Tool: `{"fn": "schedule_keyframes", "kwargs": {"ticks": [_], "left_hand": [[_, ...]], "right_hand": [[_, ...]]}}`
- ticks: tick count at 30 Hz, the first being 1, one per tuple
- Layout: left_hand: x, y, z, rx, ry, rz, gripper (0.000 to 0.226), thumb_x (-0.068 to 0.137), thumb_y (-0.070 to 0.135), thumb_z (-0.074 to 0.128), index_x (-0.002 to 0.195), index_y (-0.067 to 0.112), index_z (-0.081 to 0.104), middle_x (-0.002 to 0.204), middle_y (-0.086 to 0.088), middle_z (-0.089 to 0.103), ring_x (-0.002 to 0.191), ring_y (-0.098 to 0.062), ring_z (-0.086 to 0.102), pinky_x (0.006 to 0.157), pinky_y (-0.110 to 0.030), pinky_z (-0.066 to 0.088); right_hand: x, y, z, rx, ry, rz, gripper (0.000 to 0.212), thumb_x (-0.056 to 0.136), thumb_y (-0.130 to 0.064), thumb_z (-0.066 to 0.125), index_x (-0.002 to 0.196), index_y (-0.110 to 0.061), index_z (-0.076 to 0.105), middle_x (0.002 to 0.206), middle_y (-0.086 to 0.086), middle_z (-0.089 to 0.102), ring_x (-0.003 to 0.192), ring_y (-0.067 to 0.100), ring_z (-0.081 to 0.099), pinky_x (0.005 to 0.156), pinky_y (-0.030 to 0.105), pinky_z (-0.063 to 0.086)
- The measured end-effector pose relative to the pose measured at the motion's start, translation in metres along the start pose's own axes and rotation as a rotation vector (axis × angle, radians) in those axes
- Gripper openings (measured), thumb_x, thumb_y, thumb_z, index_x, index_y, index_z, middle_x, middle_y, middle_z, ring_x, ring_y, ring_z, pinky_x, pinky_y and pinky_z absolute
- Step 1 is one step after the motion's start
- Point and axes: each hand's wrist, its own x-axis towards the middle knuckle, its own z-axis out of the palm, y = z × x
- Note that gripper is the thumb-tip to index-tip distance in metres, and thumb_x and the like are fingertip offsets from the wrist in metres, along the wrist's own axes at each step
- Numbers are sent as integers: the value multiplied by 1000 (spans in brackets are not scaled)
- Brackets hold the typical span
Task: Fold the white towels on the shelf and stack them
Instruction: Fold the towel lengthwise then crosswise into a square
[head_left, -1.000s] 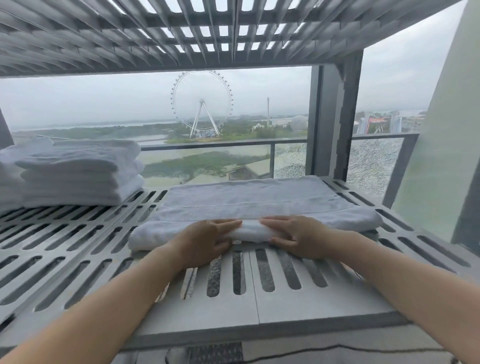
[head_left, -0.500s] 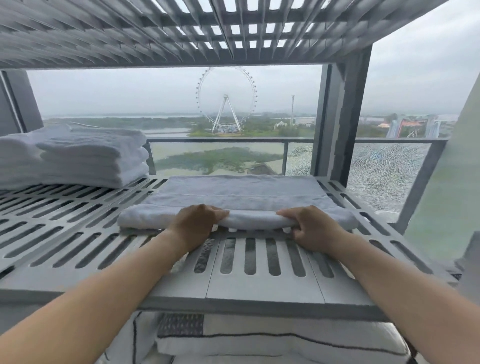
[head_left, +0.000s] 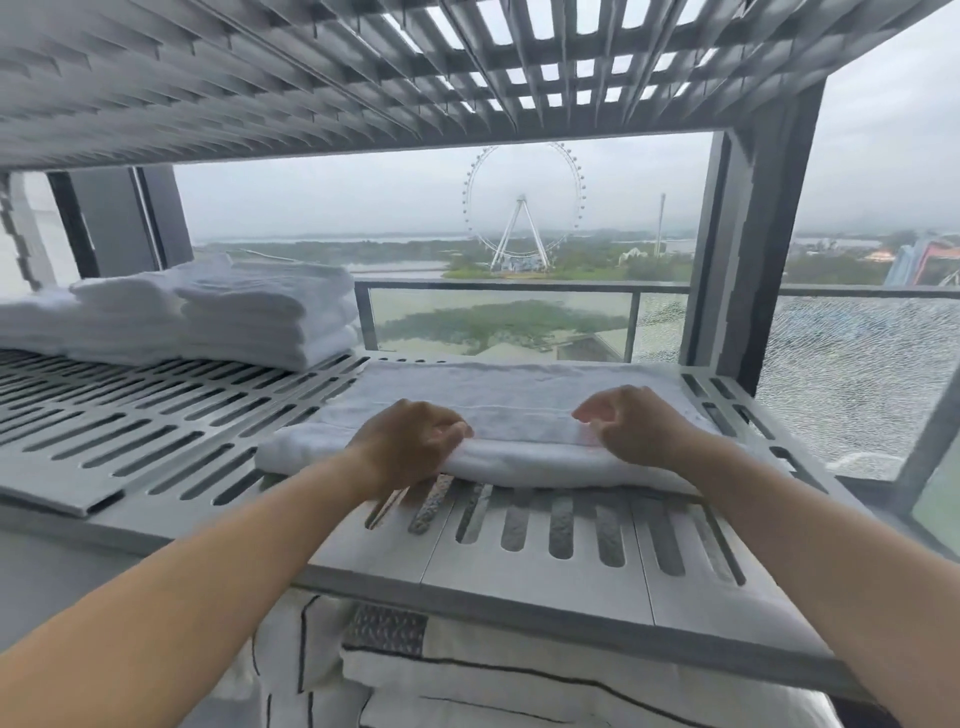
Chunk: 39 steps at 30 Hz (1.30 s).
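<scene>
The soft white terry towel (head_left: 519, 415) lies half-folded at frame centre on the slotted grey metal shelf (head_left: 156, 431). It is probably light and floppy, best pinched along its thick near fold. The left hand (head_left: 410, 447) has its fingers clamped on that fold. The right hand (head_left: 636, 428) is curled over the cloth, grip unclear. One towel is in work, and two folded white towel piles (head_left: 260, 312) sit at upper left (layers too blurred to count).

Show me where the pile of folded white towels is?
Head view: the pile of folded white towels sits back left on the slotted grey metal shelf, left of the long white towel being folded.
</scene>
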Motion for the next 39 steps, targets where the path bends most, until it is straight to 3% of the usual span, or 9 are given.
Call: {"fn": "schedule_keyframes", "kwargs": {"ticks": [5, 10, 14, 18, 22, 26, 31, 36, 39], "left_hand": [[38, -28, -2, 99, -6, -13, 22, 94, 26, 46, 102, 27, 66, 109, 4, 68, 97, -15, 60, 85, -30, 46], [72, -54, 11, 164, -46, 26, 22, 95, 24, 45, 108, 27, 63, 114, 3, 64, 100, -16, 58, 85, -27, 43], [92, -64, 20, 148, -157, 66, 26, 96, 35, 43, 116, 26, 56, 114, 3, 55, 99, -15, 55, 86, -28, 42], [102, -71, 20, 188, -191, 102, 26, 95, 43, 41, 104, 23, 54, 99, 5, 50, 89, -14, 49, 77, -29, 37], [105, -77, 15, 264, -184, 202, 23, 96, 44, 35, 84, 25, 41, 84, 6, 47, 78, -16, 48, 69, -31, 35], [113, -81, 7, 296, -162, 229, 26, 97, 46, 32, 81, 26, 38, 77, 4, 50, 72, -20, 49, 64, -34, 38], [115, -91, 15, 336, -262, 231, 21, 96, 48, 30, 86, 31, 37, 86, 3, 56, 75, -17, 49, 65, -33, 37], [121, -91, 15, 354, -191, 250, 21, 96, 47, 30, 88, 29, 37, 86, -1, 59, 72, -19, 47, 62, -31, 33], [126, -87, 15, 332, -205, 247, 16, 95, 41, 35, 95, 27, 42, 95, 4, 55, 84, -16, 50, 69, -29, 35]], "right_hand": [[31, 12, 6, -75, -55, -11, 31, 91, -11, 49, 119, -19, 61, 123, 1, 61, 113, 16, 55, 97, 24, 37], [56, 25, 17, -130, -91, 31, 29, 95, -24, 43, 118, -20, 59, 119, 2, 61, 100, 16, 55, 82, 24, 37], [74, 33, 24, -233, -87, -3, 27, 96, -36, 40, 104, -18, 59, 107, 2, 61, 91, 17, 53, 79, 31, 41], [83, 41, 26, -312, -151, -55, 37, 96, -48, 31, 71, -25, 44, 76, -6, 52, 70, 12, 49, 64, 31, 34], [91, 43, 13, -359, -156, -151, 46, 95, -50, 29, 60, -23, 38, 64, -8, 47, 60, 5, 43, 55, 26, 29], [105, 39, 0, -370, -125, -179, 47, 92, -55, 27, 60, -23, 39, 65, -8, 48, 65, 16, 49, 60, 31, 33], [105, 53, 19, -468, -253, -119, 47, 94, -53, 30, 62, -22, 43, 65, -11, 50, 65, 13, 49, 62, 30, 34], [107, 53, 19, -511, -269, -76, 43, 96, -44, 32, 60, -22, 40, 63, -12, 45, 67, 14, 44, 64, 29, 30], [110, 37, 17, -560, -221, -108, 38, 96, -41, 32, 62, -25, 37, 70, -11, 44, 72, 14, 41, 67, 28, 30]]}}
